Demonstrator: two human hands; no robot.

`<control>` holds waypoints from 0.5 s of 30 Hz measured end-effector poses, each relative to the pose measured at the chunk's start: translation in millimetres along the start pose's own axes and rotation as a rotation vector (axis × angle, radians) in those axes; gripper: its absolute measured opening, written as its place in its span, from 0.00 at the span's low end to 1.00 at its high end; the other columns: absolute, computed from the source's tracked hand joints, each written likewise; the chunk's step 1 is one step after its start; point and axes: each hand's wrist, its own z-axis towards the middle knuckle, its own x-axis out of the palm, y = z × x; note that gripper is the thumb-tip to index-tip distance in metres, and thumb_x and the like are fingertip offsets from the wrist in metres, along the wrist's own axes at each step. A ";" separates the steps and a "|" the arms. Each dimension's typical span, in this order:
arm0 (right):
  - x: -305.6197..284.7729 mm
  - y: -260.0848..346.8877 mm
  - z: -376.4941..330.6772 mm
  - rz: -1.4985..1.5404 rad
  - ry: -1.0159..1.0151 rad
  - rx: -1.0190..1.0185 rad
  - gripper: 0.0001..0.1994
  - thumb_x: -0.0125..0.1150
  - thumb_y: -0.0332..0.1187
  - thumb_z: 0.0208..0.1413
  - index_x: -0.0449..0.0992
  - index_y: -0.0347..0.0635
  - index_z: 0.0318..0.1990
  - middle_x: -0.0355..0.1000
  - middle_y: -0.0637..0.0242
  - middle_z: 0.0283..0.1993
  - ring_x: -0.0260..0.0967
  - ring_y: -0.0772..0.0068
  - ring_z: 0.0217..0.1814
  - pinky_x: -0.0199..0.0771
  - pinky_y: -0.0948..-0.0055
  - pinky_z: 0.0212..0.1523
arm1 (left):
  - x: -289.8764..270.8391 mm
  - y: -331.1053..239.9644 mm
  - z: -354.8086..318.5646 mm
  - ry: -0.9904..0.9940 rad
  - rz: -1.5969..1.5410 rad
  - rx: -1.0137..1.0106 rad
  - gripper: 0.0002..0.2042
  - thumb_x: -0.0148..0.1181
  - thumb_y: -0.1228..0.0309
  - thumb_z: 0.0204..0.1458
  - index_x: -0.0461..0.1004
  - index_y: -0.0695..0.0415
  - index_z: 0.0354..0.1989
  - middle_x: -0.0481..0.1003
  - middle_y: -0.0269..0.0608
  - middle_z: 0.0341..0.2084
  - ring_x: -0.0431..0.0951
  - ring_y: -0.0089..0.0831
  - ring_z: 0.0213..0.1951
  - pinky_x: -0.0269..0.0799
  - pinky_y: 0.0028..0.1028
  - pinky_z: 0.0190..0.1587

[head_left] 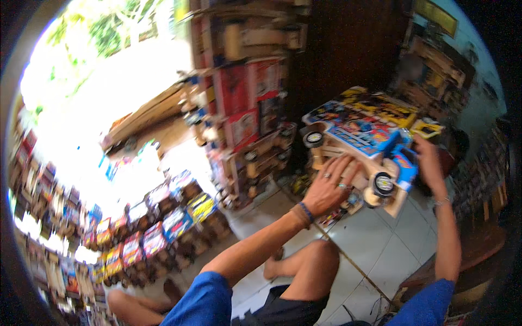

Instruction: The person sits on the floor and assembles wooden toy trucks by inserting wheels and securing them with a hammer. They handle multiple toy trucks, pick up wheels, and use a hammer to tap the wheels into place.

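A wooden toy truck (356, 130) is held up, tilted, to the right of centre. It has a blue cab (405, 165), picture-covered side panels and black wheels (383, 185) with pale hubs. My left hand (330, 186), with rings and a dark wristband, grips the lower wooden side between the wheels. At the cab end my right hand (429, 163) holds the truck, its fingers partly hidden behind the blue cab and blurred. Printed yellow and black pieces show at the truck's far side; where one ends and another begins I cannot tell.
Rows of similar toy trucks (155, 239) line the floor at left. A tall stack of them (242, 108) stands beside the bright doorway, near a dark door (348, 49). More wooden toys (435, 70) are at far right. Thin cords (375, 308) lie on the tiles.
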 end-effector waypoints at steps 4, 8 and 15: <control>-28.7 104.5 -77.6 -0.211 0.063 -0.237 0.22 0.63 0.31 0.56 0.72 0.29 0.57 0.80 0.54 0.43 0.76 0.71 0.41 0.75 0.72 0.43 | -70.4 -63.4 -45.2 -0.032 0.074 -0.035 0.40 0.62 0.71 0.44 0.56 0.56 0.70 0.57 0.53 0.68 0.57 0.50 0.69 0.53 0.47 0.70; -2.5 187.9 -149.6 -0.519 -0.018 -0.451 0.25 0.71 0.37 0.49 0.75 0.27 0.50 0.80 0.49 0.40 0.75 0.69 0.38 0.74 0.67 0.41 | -118.9 -128.0 -107.2 -0.229 -0.088 -0.285 0.31 0.66 0.69 0.49 0.63 0.60 0.62 0.66 0.51 0.58 0.64 0.50 0.62 0.59 0.48 0.65; 176.6 210.5 -226.7 -0.155 0.492 -0.313 0.16 0.72 0.37 0.50 0.72 0.35 0.35 0.74 0.44 0.30 0.75 0.41 0.36 0.71 0.58 0.31 | -161.6 -194.9 -291.8 -0.064 -0.027 -0.754 0.35 0.68 0.70 0.46 0.60 0.65 0.63 0.65 0.57 0.55 0.64 0.56 0.60 0.62 0.47 0.64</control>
